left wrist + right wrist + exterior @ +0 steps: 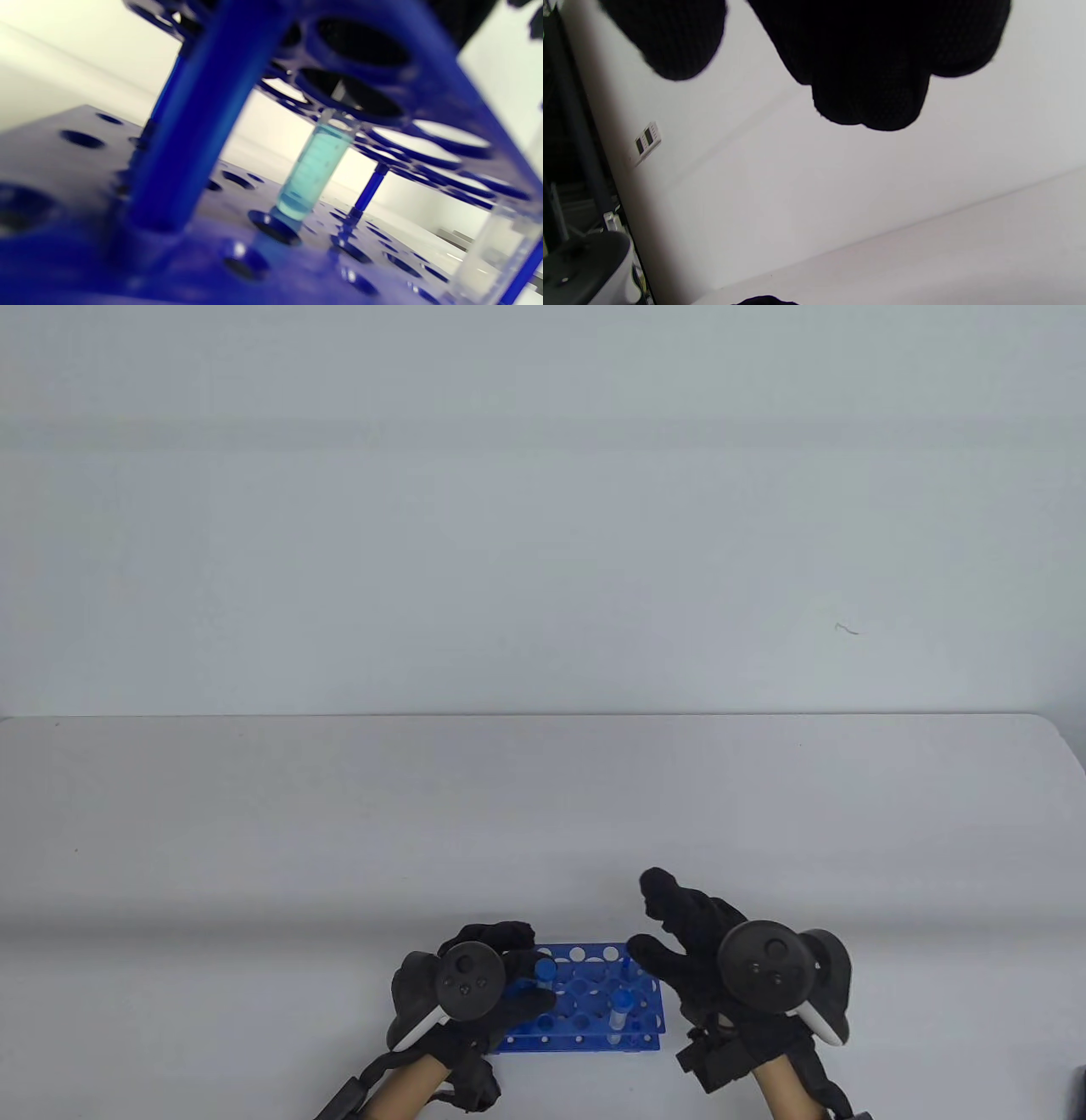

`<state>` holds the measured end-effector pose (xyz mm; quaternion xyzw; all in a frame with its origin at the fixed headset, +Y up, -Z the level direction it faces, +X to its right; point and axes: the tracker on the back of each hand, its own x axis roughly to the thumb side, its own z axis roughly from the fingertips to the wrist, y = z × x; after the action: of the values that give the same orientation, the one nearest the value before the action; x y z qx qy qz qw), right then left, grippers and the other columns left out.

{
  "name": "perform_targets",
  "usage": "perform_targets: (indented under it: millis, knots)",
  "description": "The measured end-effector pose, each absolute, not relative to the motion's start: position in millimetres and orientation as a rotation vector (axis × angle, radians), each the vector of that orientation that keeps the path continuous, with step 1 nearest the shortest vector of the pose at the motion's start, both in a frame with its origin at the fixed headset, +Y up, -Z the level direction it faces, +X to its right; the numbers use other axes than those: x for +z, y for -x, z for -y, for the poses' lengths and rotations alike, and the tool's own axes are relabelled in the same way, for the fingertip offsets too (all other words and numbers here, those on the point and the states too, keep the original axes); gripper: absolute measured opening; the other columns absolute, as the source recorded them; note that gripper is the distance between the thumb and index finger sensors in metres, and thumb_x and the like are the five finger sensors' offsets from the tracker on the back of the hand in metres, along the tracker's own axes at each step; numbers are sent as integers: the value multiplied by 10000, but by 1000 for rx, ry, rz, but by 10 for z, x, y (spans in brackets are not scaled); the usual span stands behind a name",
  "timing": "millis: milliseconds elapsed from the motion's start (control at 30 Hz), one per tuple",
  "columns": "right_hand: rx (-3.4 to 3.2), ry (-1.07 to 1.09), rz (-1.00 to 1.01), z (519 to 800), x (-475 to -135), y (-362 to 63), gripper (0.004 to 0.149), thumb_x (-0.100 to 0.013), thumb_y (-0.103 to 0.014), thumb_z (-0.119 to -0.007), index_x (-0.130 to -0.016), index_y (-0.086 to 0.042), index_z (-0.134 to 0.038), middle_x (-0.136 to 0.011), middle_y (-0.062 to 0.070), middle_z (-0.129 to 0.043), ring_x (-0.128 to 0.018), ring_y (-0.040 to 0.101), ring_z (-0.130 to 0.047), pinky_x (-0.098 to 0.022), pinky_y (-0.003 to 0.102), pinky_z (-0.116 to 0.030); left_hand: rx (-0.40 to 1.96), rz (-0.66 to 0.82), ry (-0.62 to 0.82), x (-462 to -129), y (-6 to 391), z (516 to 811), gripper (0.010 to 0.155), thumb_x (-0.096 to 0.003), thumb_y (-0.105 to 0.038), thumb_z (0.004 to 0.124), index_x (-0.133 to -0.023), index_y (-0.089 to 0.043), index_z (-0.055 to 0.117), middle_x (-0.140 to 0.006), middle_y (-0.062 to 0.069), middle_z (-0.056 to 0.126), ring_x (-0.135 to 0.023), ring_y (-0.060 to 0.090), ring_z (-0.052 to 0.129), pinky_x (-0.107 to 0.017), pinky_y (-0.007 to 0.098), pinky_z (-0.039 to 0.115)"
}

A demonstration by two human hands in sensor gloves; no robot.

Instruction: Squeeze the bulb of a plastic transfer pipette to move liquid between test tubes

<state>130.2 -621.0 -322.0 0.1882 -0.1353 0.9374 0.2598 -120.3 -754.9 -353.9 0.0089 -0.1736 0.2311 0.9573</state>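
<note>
Left hand point(475, 984): rested on the left end of the blue rack point(594, 994), fingers curled over its top; whether they gripped anything could not be told.
Right hand point(713, 959): raised just right of the rack, fingers point(865, 63) spread apart, holding nothing.
Tubes: two seen in the rack, one with pale blue liquid point(312, 169), one clear point(624, 1016).
Rack: one, near the table's point(254, 831) near edge.
Room: plain pale wall point(543, 509) behind the white table.

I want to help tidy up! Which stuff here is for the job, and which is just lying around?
For the job:
blue rack
tube of pale blue liquid
clear tube
left hand on the rack
right hand, fingers spread, holding nothing

Just there:
white table
wall switch
</note>
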Motion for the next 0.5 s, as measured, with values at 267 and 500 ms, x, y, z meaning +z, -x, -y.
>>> perform_targets:
  millis: [267, 500]
  knots:
    - [2889, -700, 188, 6204, -3466, -391, 588, -383, -462, -814, -894, -173, -834, -628, 36, -1024, -474, 226, -969, -409, 417, -774, 479, 348, -14, -3543, 1209, 7551, 517, -386, -574, 812, -876, -412, 789, -1119, -108, 553, -1003, 215, 481, -789, 475, 414]
    - [3179, -787, 195, 6584, -3463, -152, 526, -362, -457, -824, -814, -198, -894, -548, -22, -1051, -444, 202, -970, -419, 425, -778, 482, 349, -12, -3547, 1213, 7553, 517, -385, -576, 813, -876, -414, 790, -1119, -110, 554, -1004, 212, 478, -790, 473, 411]
